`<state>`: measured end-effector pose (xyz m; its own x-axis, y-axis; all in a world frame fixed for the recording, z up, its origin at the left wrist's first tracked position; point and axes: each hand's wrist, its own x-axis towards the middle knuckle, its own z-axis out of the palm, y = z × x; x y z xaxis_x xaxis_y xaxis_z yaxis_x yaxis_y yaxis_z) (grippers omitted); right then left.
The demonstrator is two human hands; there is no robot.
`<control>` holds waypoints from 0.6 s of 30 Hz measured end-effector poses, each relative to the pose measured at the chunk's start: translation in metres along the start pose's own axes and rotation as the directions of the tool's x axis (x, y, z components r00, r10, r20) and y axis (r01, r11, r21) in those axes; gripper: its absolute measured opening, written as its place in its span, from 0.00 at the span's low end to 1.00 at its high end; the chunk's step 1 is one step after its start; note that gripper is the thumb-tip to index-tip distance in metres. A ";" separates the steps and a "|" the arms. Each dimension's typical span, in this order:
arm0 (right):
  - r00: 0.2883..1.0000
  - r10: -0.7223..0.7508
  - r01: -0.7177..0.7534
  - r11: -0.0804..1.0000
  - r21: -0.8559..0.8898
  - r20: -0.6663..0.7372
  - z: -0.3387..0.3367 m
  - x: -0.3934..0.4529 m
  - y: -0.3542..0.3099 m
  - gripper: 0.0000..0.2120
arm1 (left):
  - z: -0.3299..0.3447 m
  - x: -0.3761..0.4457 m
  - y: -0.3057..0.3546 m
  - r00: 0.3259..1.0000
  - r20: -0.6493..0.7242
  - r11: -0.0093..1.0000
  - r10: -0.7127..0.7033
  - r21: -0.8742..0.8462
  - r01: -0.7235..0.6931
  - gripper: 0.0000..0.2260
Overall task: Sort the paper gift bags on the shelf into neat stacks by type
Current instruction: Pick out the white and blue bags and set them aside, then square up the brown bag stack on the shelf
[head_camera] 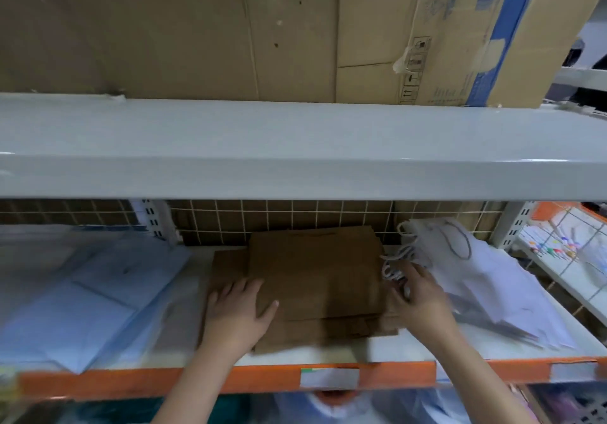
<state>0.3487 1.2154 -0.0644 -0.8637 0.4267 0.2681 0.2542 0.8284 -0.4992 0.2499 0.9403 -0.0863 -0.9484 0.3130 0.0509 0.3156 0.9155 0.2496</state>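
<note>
I noted plain brown paper bags (315,279), white bags (492,279) with pale cord handles, light blue packets (88,305), and an orange shelf edge (131,382).

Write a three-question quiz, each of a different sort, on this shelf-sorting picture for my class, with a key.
1. True or false: the left hand lies flat on the brown paper bags.
2. Which bags lie right of the brown ones? A blue, B white, C black.
3. Fill in: the right hand is at the white bags' cord ____.

Key: 1 true; 2 B; 3 handles.
</note>
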 end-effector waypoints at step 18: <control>0.951 -0.186 0.209 0.975 -0.070 0.248 0.111 -0.109 -0.260 0.22 | -0.099 -0.115 -0.269 0.962 -0.262 0.987 -0.073 0.120 0.107 0.23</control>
<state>0.3284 0.9136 -0.0558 -0.9764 0.1615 0.1432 0.0979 0.9227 -0.3729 0.2708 0.6332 -0.0639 -0.9437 0.1684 0.2847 0.2137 0.9674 0.1360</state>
